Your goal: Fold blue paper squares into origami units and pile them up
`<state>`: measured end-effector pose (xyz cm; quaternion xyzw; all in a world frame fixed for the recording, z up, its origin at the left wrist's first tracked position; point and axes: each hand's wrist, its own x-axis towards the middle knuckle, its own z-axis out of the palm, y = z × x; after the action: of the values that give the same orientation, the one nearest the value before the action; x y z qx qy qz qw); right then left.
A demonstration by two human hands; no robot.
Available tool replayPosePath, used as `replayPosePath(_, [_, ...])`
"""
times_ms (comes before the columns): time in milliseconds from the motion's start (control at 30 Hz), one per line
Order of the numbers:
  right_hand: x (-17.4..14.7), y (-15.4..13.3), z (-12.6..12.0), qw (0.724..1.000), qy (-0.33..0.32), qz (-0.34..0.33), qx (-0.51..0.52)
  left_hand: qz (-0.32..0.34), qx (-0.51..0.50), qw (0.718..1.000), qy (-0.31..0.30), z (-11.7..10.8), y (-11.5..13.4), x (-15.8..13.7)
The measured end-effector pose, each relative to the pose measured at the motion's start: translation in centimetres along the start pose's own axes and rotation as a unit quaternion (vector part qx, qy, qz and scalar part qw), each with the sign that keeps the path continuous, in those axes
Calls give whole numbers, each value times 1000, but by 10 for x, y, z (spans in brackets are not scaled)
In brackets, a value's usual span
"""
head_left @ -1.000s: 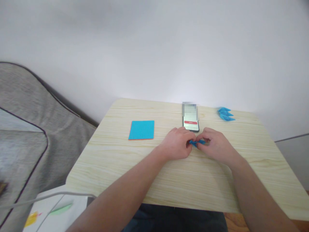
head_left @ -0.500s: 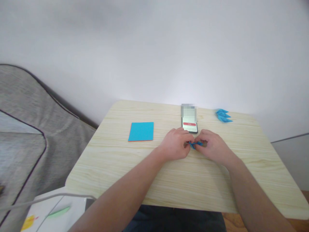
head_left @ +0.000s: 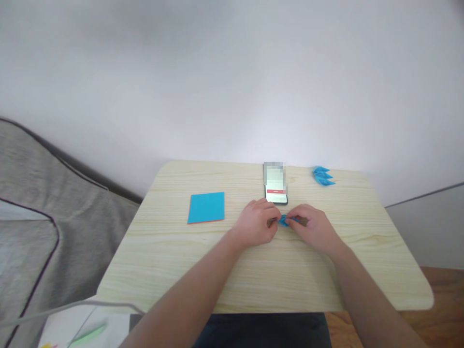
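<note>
A small piece of folded blue paper (head_left: 282, 221) is pinched between my two hands, low over the middle of the table. My left hand (head_left: 257, 221) grips its left end with thumb and fingers. On the other side, my right hand (head_left: 312, 224) has its fingertips closed on the paper's right part. Most of the piece is hidden by my fingers. Just beyond my hands lies a phone (head_left: 276, 186) with a lit screen. Toward the back right sit several pointed blue folded paper pieces (head_left: 322, 176), close together. A square stack of blue paper (head_left: 206, 208) with a reddish edge lies left of my hands.
The pale wooden table (head_left: 163, 261) stands against a white wall (head_left: 232, 87). Grey fabric furniture (head_left: 83, 222) is at the left. A pale cable (head_left: 90, 303) runs over a white surface at the lower left.
The view has shifted, so the table things appear farther left and slightly lower. Both hands still hold the folded paper; the fingers have moved slightly on it.
</note>
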<state>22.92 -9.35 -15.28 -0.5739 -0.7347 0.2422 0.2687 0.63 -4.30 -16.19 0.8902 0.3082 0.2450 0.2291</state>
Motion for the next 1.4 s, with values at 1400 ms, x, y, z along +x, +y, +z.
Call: replayPosePath(1400, [68,217,-137,966,208,15,-155,-28,10,999,34,1,7,2])
